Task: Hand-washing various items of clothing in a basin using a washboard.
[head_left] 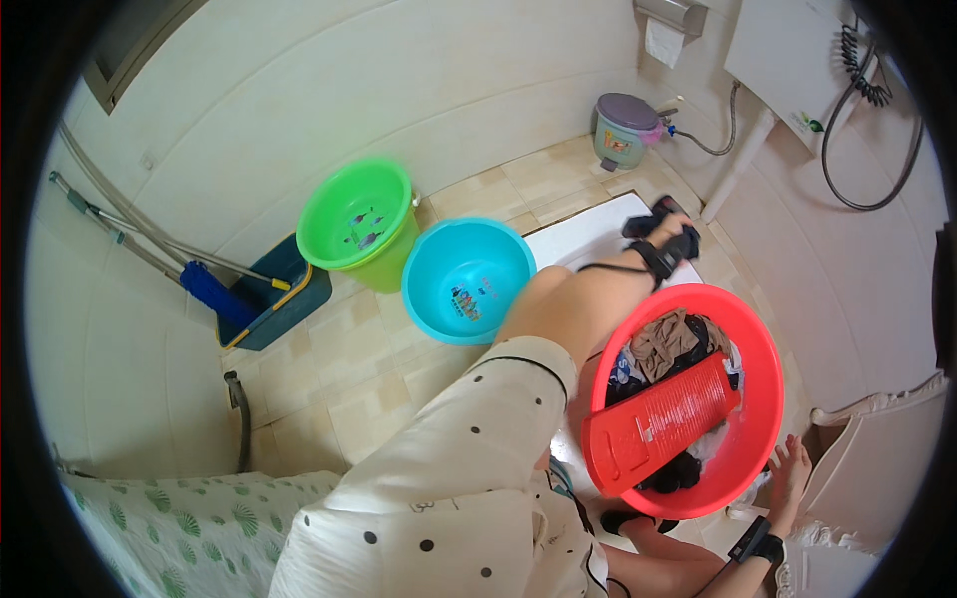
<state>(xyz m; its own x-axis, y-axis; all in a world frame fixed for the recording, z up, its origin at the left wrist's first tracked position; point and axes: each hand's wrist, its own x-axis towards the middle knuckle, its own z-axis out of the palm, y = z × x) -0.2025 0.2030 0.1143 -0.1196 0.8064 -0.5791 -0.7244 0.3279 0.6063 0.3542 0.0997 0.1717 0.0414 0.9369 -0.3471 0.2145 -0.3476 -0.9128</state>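
My left hand (666, 229) reaches out beyond the far rim of a red basin (766, 399). Its fingers are bent around something dark and soft-looking that I cannot make out, and a black band circles the wrist. My right hand (791, 473) is just outside the basin's near right rim, fingers apart, with nothing in it. Across the basin leans a red washboard (663, 424), its near left end over the rim. Clothes lie around it: a brown garment (670, 344), dark pieces, and a black bundle (675, 472) partly under the board.
A white floor fixture (598, 231) lies by a blue basin (469, 324) and a green bucket (317, 234). A mop (204, 287) rests in a dark mop bucket (299, 319) at left. At the back are a lidded bin (623, 140) and hoses; white furniture (862, 468) stands at right.
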